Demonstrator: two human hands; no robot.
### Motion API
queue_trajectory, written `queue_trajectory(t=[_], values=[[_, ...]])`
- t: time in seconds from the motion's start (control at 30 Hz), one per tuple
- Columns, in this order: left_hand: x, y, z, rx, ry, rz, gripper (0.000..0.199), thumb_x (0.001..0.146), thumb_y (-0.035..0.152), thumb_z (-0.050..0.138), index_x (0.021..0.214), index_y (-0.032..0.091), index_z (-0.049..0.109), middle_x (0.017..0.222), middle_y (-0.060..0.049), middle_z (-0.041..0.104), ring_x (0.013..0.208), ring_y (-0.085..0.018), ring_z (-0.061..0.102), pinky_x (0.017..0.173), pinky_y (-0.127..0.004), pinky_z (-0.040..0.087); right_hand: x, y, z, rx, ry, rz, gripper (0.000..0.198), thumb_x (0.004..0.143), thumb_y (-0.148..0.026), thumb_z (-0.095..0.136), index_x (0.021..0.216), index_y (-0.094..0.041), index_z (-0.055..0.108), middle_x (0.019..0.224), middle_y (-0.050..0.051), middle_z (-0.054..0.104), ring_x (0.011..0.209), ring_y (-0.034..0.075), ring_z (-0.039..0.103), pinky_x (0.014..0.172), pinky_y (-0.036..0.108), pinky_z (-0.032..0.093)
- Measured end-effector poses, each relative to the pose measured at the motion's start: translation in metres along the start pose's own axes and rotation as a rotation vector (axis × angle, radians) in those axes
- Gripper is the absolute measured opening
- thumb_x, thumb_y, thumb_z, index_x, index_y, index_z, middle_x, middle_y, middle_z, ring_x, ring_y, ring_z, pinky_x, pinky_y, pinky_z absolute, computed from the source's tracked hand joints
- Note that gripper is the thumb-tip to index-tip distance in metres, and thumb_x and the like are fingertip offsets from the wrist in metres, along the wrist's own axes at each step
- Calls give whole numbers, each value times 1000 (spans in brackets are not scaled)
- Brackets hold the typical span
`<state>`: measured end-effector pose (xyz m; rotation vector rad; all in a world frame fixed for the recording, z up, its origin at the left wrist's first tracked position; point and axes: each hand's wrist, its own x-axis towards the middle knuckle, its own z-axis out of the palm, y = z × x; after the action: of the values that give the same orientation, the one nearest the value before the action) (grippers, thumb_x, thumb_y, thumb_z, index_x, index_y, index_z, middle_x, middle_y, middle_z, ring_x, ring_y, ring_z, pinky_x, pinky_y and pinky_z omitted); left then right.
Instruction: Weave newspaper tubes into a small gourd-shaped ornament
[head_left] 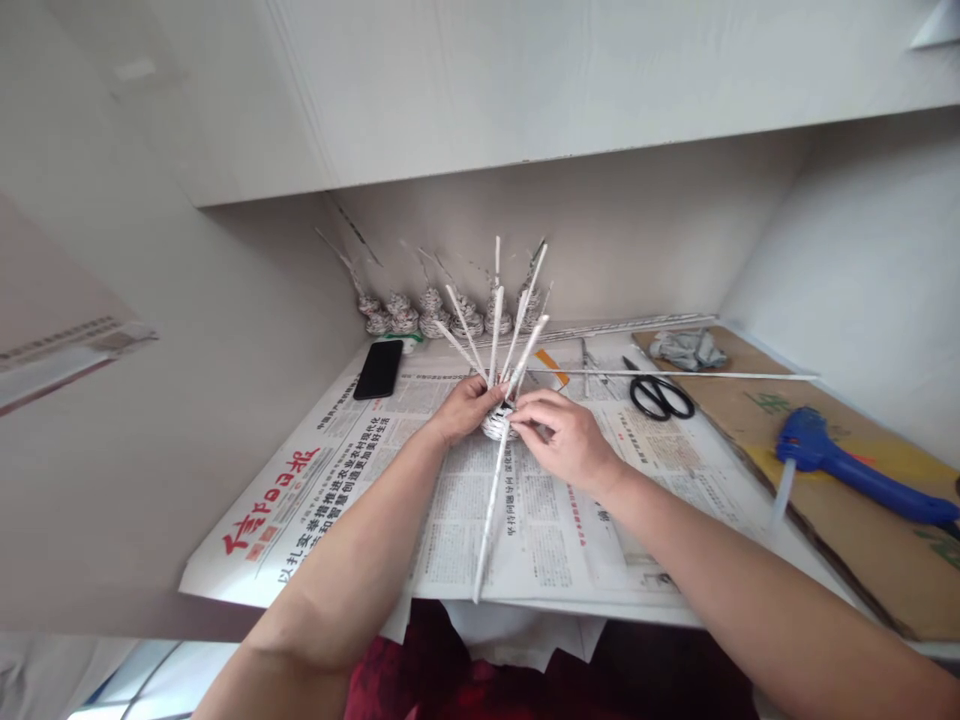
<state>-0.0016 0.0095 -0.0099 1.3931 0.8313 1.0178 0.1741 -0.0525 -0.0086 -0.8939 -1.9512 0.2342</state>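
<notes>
A small basket woven from rolled newspaper (495, 425) stands between my hands, with several white paper sticks (495, 335) fanning up from it. My left hand (469, 408) is closed on its left side, thumb across the base of the sticks. My right hand (562, 432) pinches a paper stick at the basket's right front. One long paper stick (489, 530) runs from there toward the table's front edge. Another long stick (712, 374) stretches right, past the scissors. Part of the basket is hidden behind my fingers.
Newspaper sheets (360, 480) cover the table. A black phone (379, 370) lies left; several woven paper pieces (433, 312) line the back wall. At right are black scissors (660, 395), a blue glue gun (862, 470) on cardboard (810, 530), and a crumpled grey cloth (686, 350).
</notes>
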Motion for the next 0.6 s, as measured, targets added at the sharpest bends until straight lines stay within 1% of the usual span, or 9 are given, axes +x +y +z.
queue_trajectory(t=[0.13, 0.23, 0.33, 0.43, 0.6], values=[[0, 1, 0, -13, -9, 18, 47, 65, 54, 76, 81, 11, 65, 70, 0, 63, 64, -10, 54, 64, -23, 41, 0, -1, 1, 16, 6, 2, 16, 84, -16, 59, 91, -25, 70, 103, 5, 66, 92, 17, 65, 83, 31, 53], [1, 1, 0, -4, -21, 41, 46, 67, 54, 74, 81, 11, 66, 71, 0, 64, 66, -11, 55, 68, -24, 43, 1, -1, 1, 20, 27, 16, 17, 83, -14, 57, 91, -25, 68, 100, 4, 67, 94, 18, 64, 86, 33, 51], [2, -1, -1, -4, -32, 66, 45, 68, 54, 73, 80, 11, 66, 72, -1, 64, 68, -12, 55, 69, -24, 43, 1, -1, 1, -13, 38, 84, 17, 81, -13, 58, 93, -24, 64, 94, 4, 67, 86, 18, 64, 81, 32, 50], [3, -2, -2, -7, -43, 73, 46, 67, 54, 74, 80, 11, 66, 73, -2, 64, 68, -11, 55, 68, -24, 44, 1, 0, 1, -41, 44, 147, 18, 79, -18, 62, 96, -24, 61, 94, 3, 68, 77, 16, 63, 73, 29, 50], [3, -3, -3, -19, -28, 74, 45, 68, 51, 74, 86, 11, 67, 77, -3, 66, 71, -12, 57, 70, -24, 44, 0, 0, 2, -33, 44, 168, 20, 78, -22, 65, 97, -24, 60, 94, 3, 67, 79, 17, 62, 72, 28, 49]])
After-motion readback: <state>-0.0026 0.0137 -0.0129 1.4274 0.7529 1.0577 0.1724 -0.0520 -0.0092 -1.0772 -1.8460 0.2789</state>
